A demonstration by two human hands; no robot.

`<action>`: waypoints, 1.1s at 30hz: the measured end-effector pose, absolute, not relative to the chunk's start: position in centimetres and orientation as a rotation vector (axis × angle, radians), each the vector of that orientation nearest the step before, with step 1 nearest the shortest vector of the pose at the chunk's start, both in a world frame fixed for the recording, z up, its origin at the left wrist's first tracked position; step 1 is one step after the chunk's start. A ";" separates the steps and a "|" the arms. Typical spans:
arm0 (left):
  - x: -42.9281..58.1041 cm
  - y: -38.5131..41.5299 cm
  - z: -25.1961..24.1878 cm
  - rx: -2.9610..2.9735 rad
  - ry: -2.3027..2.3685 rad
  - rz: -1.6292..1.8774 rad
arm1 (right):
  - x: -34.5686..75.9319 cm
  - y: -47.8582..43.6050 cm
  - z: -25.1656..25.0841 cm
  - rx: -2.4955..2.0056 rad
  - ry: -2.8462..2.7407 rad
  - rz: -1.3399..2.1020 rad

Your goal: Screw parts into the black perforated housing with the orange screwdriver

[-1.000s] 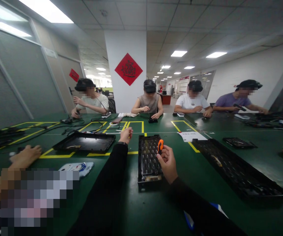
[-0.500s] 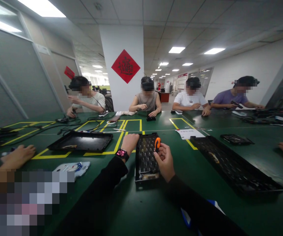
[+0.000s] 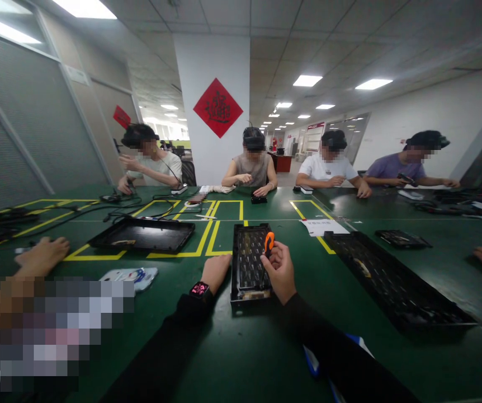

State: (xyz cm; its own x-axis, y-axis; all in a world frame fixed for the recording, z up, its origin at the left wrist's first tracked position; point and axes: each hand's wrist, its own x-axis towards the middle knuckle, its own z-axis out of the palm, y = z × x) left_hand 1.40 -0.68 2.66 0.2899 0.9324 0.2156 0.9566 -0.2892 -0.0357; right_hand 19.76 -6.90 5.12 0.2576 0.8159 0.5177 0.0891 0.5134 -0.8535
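Note:
A black rectangular tray [image 3: 236, 280] with rows of small metallic parts inside lies on the green table in front of me. My right hand [image 3: 282, 274] is closed round a screwdriver [image 3: 269, 243] with an orange and black handle. It is held upright at the tray's right side, its shaft pointing down into the near part, where the tip is hard to make out. My left hand [image 3: 216, 273], with a watch on the wrist, is at the tray's left edge. Its fingers are mostly hidden, so I cannot tell whether they grip the edge.
To the right lies a long black tray [image 3: 392, 305] with a paper sheet [image 3: 322, 227] beside it. A shallow black tray [image 3: 140, 235], cables [image 3: 134, 204] and a silvery packet [image 3: 140, 278] lie left. Co-workers sit across, and a neighbour's hand [image 3: 43, 256] rests at left.
My left hand has moved down and slightly left along the tray's left side, away from its far end. The right hand still holds the screwdriver over the tray. The view has shifted slightly.

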 end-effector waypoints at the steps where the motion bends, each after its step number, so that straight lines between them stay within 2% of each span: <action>1: 1.3 -0.7 2.6 -2.379 -1.770 -0.240 | 19.8 -6.8 5.1 -0.936 -1.225 0.608; 9: 1.3 -0.1 2.0 -2.286 -1.622 -0.490 | 19.8 -6.7 4.8 -0.949 -1.246 0.630; 16: 1.0 0.6 1.0 -2.468 -1.349 -0.689 | 19.8 -7.3 5.5 -0.896 -1.263 0.759; 33: 0.7 0.5 1.0 -2.583 -1.395 -0.814 | 19.8 -6.7 4.9 -0.930 -1.289 0.664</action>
State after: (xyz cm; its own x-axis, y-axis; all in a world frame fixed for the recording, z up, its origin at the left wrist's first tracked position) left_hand 0.72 0.45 0.97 0.4392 0.7495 0.4953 0.8002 -0.5770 0.1637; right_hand 19.82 -6.72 4.92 0.1839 0.8464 0.4997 0.0843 0.4929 -0.8660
